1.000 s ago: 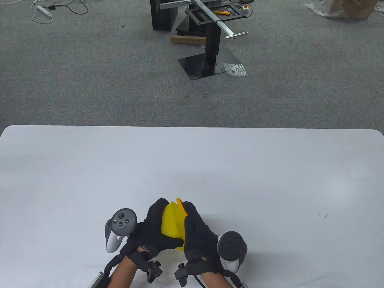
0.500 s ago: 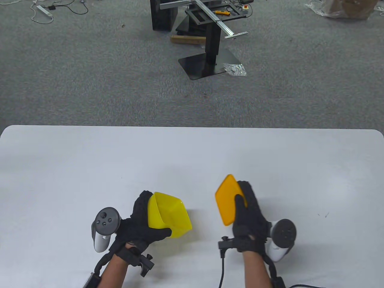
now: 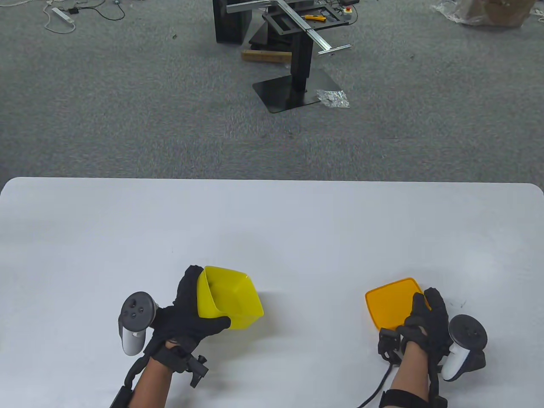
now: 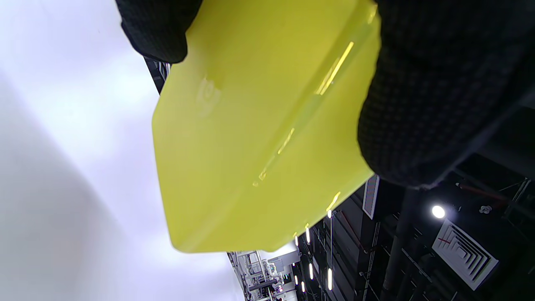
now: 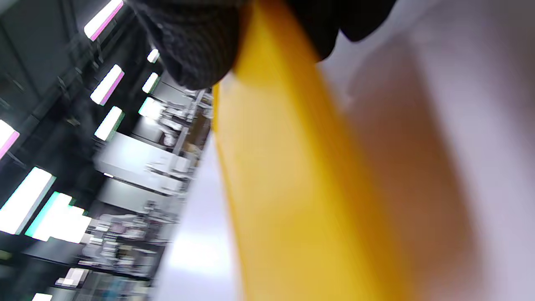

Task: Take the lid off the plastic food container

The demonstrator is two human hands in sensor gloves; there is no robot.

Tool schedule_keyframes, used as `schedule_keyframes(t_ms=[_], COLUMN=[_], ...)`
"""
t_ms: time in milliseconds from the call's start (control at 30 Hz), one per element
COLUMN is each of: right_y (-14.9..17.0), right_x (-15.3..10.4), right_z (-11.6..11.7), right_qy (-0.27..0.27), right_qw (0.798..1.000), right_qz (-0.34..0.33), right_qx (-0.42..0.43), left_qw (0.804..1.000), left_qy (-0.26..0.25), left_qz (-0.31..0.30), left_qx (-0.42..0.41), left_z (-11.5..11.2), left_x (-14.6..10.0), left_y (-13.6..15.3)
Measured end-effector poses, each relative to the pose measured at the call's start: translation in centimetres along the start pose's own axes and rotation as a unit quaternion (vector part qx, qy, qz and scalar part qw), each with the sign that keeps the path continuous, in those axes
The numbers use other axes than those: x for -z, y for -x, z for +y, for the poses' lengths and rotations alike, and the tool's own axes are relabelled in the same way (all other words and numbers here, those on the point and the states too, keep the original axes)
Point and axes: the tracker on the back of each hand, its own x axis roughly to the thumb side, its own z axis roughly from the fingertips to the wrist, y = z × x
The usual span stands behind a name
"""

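Note:
A yellow plastic container (image 3: pixel 231 297) without its lid is held tilted above the table, its opening turned up and to the right. My left hand (image 3: pixel 193 314) grips it from the left, thumb along its near side; it fills the left wrist view (image 4: pixel 259 133). The orange lid (image 3: pixel 391 302) is apart from it at the right, low over the table. My right hand (image 3: pixel 425 318) holds the lid at its near right edge. The right wrist view shows the lid (image 5: pixel 301 196) edge-on and blurred between my fingers (image 5: pixel 196 46).
The white table (image 3: pixel 272 229) stretches behind and between the hands. Beyond its far edge is grey carpet with a black stand (image 3: pixel 297 80), cables and boxes.
The lid came off the container in my right hand, which carried it right and down toward the table. My left hand moved the container left.

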Motion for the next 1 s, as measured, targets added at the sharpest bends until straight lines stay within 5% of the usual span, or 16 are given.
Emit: schedule_keyframes(t_ms=[200, 267, 367, 500, 667, 767, 1000], right_y=[0.4, -0.8, -4.4, -8.7, -9.7, -9.2, -8.8], right_x=[0.6, -0.1, -3.2, -9.1, -12.8, -13.0, -13.4], right_z=[-0.2, -0.2, 0.8, 4.2, 10.8, 13.8, 14.1], right_qy=[0.015, 0.023, -0.002, -0.168, -0.246, -0.271, -0.279], right_qw=[0.994, 0.994, 0.980, 0.895, 0.806, 0.778, 0.775], right_qz=[0.029, -0.003, -0.147, -0.369, -0.411, -0.398, -0.411], right_qx=[-0.105, -0.106, -0.133, -0.184, -0.346, -0.404, -0.391], left_qw=[1.000, 1.000, 1.000, 0.999, 0.998, 0.997, 0.979], left_qy=[0.003, 0.007, 0.006, -0.018, -0.050, -0.076, -0.188], left_qz=[-0.002, -0.003, -0.008, -0.018, -0.023, -0.013, 0.031], left_qx=[-0.017, -0.021, -0.023, -0.030, -0.009, 0.009, 0.077], left_z=[0.3, 0.3, 0.8, 1.8, 3.0, 3.8, 9.1], left_x=[0.0, 0.1, 0.1, -0.2, -0.6, -0.9, -2.4], left_y=[0.2, 0.2, 0.0, -0.4, -0.5, -0.2, 0.3])
